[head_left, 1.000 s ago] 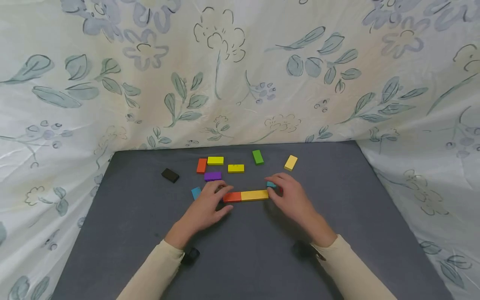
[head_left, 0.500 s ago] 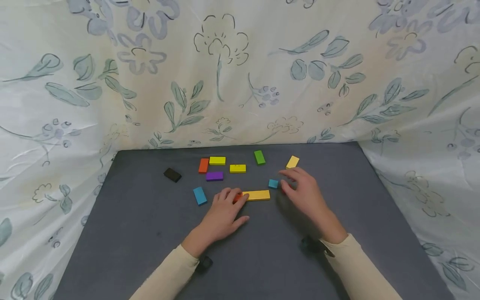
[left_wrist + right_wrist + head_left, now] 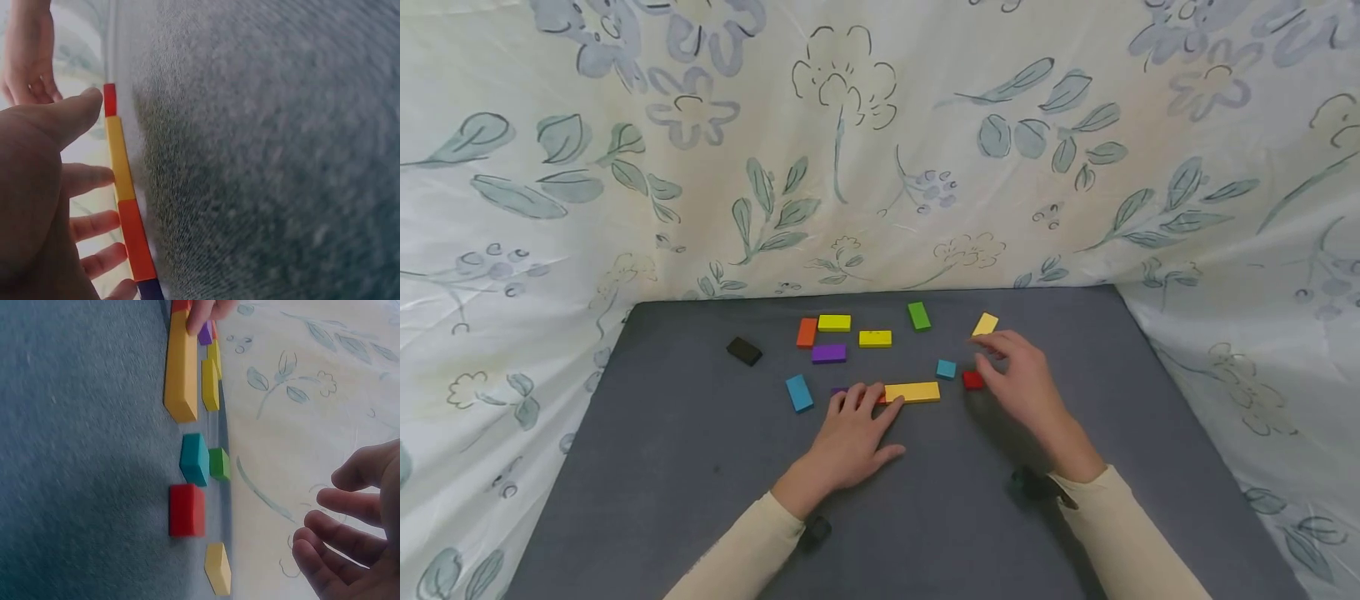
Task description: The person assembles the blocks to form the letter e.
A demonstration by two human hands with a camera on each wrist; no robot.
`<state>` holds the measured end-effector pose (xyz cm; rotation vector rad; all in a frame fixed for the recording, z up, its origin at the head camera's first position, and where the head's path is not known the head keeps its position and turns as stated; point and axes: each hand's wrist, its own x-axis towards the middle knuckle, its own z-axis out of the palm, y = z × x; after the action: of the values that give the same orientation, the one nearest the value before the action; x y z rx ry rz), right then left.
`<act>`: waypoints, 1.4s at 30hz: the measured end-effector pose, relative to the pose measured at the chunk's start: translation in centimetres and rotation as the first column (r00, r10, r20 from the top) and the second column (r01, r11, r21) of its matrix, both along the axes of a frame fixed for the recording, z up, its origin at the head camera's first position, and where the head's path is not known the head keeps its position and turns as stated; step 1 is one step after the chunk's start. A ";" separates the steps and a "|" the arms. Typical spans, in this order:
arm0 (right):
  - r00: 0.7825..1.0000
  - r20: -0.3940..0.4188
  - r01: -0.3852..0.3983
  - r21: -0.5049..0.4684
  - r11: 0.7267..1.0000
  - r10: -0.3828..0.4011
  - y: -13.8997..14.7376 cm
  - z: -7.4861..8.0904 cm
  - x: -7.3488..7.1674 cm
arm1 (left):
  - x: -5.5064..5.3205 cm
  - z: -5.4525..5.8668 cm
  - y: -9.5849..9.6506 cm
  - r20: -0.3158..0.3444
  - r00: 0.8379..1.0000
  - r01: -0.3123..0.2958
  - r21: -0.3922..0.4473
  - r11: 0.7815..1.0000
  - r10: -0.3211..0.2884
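My left hand point(image 3: 853, 437) lies over a row of blocks, its fingers spread and their tips on the tops. The row runs from a dark purple block point(image 3: 150, 289) through an orange-red block point(image 3: 136, 240) to a long yellow block point(image 3: 912, 392). The fingers hide most of the purple and orange-red blocks in the head view. My right hand point(image 3: 1018, 375) hovers to the right with loosely bent fingers, nothing between them. Just left of its thumb sits a small red block point(image 3: 185, 510), and beyond that a teal block point(image 3: 946, 369).
Behind the row are a purple block point(image 3: 829, 354), yellow blocks point(image 3: 876, 339), a red-orange block point(image 3: 807, 332) and a green block point(image 3: 919, 316). A pale yellow block point(image 3: 986, 324) lies behind the right hand. Left stand a blue block point(image 3: 800, 392) and a black block point(image 3: 744, 351). Floral cloth point(image 3: 880, 167) surrounds the table.
My left hand has moved right, onto the row. The right hand has drawn away to the right from the teal block, and the red block now shows beside it.
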<state>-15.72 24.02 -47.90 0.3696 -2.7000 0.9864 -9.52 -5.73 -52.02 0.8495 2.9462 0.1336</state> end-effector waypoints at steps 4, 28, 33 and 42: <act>1.000 0.000 0.022 0.004 1.000 -0.022 0.6 0.4 -0.6 | 0.0 -0.1 0.2 0.010 1.000 -0.014 -0.007 1.000 0.014; 0.984 0.149 0.091 0.025 0.996 -0.093 4.6 0.9 -6.0 | 0.1 0.2 0.4 0.045 0.999 -0.025 -0.011 1.000 0.025; 0.972 0.206 0.105 0.027 0.994 -0.109 4.7 0.4 -6.8 | 0.1 0.3 0.4 0.046 0.999 -0.028 -0.011 1.000 0.028; 0.950 0.290 0.111 0.041 0.993 -0.118 4.8 -1.2 -7.8 | 0.0 0.2 0.5 0.042 0.999 -0.024 -0.026 0.999 0.025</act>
<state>-23.54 28.79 -49.09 0.0722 -2.9576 1.0491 -9.49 -5.27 -51.84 0.7979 2.9130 0.1137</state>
